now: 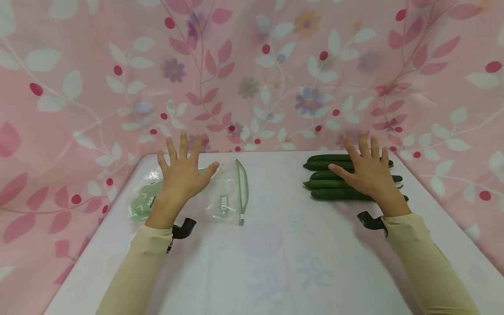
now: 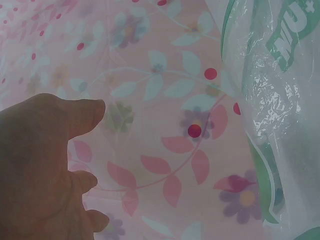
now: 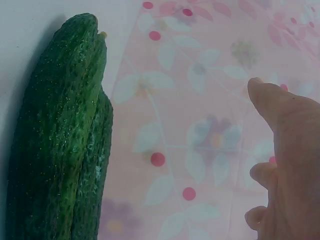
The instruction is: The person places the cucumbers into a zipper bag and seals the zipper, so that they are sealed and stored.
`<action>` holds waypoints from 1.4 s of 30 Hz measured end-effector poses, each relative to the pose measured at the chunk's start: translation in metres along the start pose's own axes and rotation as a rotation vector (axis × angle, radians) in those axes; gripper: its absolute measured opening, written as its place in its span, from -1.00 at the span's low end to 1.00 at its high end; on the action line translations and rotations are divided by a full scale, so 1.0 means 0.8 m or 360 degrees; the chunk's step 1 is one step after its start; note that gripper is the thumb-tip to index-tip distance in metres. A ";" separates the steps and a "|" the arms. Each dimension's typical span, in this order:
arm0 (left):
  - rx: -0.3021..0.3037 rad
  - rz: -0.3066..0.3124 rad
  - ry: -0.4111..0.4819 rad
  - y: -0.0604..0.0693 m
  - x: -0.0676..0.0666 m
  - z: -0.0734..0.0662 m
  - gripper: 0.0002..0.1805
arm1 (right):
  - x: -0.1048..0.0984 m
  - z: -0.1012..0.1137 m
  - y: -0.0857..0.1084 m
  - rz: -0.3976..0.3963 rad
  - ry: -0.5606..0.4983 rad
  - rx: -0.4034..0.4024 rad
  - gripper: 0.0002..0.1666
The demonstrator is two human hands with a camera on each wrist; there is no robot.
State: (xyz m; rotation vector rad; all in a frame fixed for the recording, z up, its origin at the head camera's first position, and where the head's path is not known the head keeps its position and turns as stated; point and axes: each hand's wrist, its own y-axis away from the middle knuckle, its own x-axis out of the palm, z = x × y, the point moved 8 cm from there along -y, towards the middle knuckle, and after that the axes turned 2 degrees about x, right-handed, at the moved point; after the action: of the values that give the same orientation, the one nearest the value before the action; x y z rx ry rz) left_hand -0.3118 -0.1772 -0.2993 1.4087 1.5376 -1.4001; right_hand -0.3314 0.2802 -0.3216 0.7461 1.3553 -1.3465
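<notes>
My left hand [image 1: 182, 177], fingers spread, hovers over a clear zip bag [image 1: 232, 205] with green printing and a green zip edge. The bag lies flat at the left of the table, partly hidden by that hand; its edge also shows at the right of the left wrist view. On the right, my right hand [image 1: 369, 173] is spread above several dark green cucumbers [image 1: 334, 194] lying side by side. It covers part of them. In the right wrist view the bumpy cucumbers [image 3: 55, 135] lie left of the hand, apart from it. Neither hand holds anything.
A white cloth with faint prints covers the table [image 1: 267, 262]. Behind and along both sides hangs a pink curtain [image 1: 252, 78] patterned with leaves and flowers. A black device [image 1: 184, 228] is strapped at the left wrist, and another black device [image 1: 370, 221] at the right.
</notes>
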 end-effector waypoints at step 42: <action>0.0154 0.0067 0.0201 -0.002 0.086 -0.033 -0.32 | 0.010 -0.065 0.028 0.0117 -0.0412 -0.0063 -0.26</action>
State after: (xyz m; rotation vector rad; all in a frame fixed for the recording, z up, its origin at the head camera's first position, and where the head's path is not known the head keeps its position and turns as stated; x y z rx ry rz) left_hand -0.3243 -0.1320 -0.3557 1.6057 1.5265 -1.4002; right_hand -0.3253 0.3324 -0.3448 0.5679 1.1353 -1.3051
